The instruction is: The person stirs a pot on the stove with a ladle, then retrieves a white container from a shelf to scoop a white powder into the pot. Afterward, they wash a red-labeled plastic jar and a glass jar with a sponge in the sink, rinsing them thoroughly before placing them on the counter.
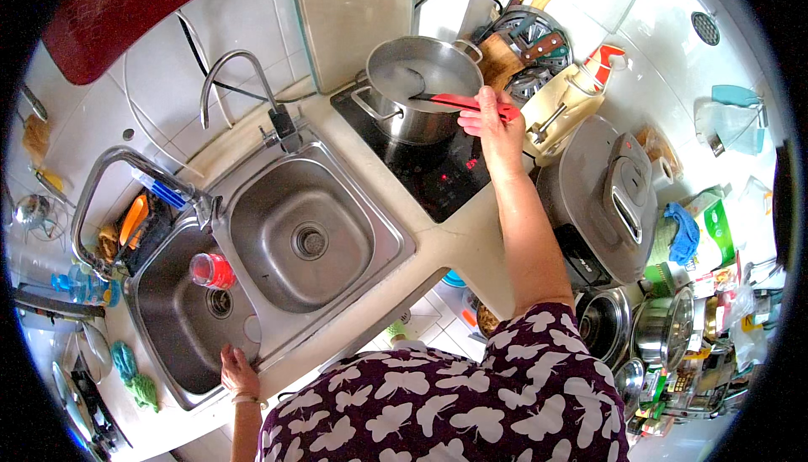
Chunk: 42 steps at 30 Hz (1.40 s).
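My right hand (495,120) is closed around the red handle of a black ladle (451,101). The ladle's head is down in the cloudy, whitish liquid of a steel stockpot (413,124). That two-handled pot stands on a black glass cooktop (435,171) with red lit marks. Down at the lower left, my left hand (238,370) lies over the front rim of the left sink basin (173,329), holding nothing that I can see. A red-and-clear jar or cup (213,271) sits in that basin, beside the drain.
Two faucets, one tall (82,209) and one slimmer (237,55), arch over the double sink (303,209). Behind the pot, a glass board (356,20) leans on tiles. Knives and a wooden board (499,61) stand right of it, near a grey lidded cooker (593,203).
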Tool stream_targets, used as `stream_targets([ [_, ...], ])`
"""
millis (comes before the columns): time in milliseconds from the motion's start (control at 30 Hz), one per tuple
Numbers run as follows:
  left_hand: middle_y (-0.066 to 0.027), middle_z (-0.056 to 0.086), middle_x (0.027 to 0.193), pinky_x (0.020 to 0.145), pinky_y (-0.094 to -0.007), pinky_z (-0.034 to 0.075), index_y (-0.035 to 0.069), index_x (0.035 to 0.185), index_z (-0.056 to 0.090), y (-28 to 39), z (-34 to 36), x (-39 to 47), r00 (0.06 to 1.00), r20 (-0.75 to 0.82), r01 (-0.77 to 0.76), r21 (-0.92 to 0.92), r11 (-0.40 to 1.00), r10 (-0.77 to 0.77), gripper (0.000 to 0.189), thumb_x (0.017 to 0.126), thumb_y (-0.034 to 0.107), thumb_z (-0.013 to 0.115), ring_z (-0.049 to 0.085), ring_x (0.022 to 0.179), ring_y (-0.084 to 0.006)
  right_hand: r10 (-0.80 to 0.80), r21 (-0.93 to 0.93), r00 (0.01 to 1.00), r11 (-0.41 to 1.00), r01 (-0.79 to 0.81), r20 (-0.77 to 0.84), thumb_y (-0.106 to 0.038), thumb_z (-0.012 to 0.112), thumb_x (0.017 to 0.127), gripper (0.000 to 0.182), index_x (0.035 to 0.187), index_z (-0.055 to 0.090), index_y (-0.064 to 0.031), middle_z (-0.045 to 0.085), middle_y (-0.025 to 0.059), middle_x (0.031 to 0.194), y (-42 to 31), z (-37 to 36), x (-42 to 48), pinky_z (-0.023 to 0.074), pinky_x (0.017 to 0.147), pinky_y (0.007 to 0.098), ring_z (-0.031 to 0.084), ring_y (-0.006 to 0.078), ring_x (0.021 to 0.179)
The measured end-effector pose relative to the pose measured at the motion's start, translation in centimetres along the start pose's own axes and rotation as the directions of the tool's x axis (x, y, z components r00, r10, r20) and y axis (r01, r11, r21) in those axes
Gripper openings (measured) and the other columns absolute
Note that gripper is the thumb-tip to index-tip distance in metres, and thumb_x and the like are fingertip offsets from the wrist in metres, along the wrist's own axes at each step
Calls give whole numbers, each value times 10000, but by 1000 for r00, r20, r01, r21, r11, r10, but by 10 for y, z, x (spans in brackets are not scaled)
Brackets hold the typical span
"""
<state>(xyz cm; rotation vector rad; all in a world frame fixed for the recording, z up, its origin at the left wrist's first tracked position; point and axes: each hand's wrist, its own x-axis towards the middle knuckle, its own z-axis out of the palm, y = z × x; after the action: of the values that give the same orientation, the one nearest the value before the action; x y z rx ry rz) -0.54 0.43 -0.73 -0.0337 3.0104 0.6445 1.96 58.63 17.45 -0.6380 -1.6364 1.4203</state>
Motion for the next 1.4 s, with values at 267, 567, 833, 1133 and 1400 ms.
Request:
stream_targets([
  [267,-170,655,1003,799,-427,460,81,1217,514,4,-3,0,999,40,10,-22,1000,-9,410,940,374,439,617,908,-355,-49,46,996,998,53,-78,-401,586,902,372,894,578,-30,635,79,717,-22,-14,3,511,521,235,631,145,580],
  [567,-166,652,1030,805,-430,461,75,1208,515,-4,1,1,1000,12,-1,34,999,1,412,944,378,425,619,920,-350,-527,-591,813,583,557,247,-179,623,867,127,916,615,-63,634,111,778,-33,-10,-15,503,600,336,640,251,693],
  [833,-165,649,1052,819,-424,457,64,1198,516,4,-3,-1,1000,11,6,5,1000,-6,420,945,385,417,613,944,-350,-635,-514,715,526,677,292,-109,646,827,107,922,606,-77,642,126,851,-26,-16,-29,504,651,366,634,321,757],
  [1133,-171,645,1062,826,-423,455,53,1199,517,3,-1,1,1000,15,6,-1,1000,-6,425,945,378,420,608,952,-358,-556,-456,822,705,543,121,-148,688,819,153,929,625,-64,648,141,820,12,-12,-11,503,682,319,653,297,754],
  [1400,-177,647,1051,815,-428,462,45,1185,526,-2,1,2,1000,5,-11,15,1000,11,418,950,373,414,610,951,-363,-434,-387,899,821,419,52,-168,670,848,162,934,621,-39,631,108,802,28,-9,-8,493,672,281,631,219,716],
])
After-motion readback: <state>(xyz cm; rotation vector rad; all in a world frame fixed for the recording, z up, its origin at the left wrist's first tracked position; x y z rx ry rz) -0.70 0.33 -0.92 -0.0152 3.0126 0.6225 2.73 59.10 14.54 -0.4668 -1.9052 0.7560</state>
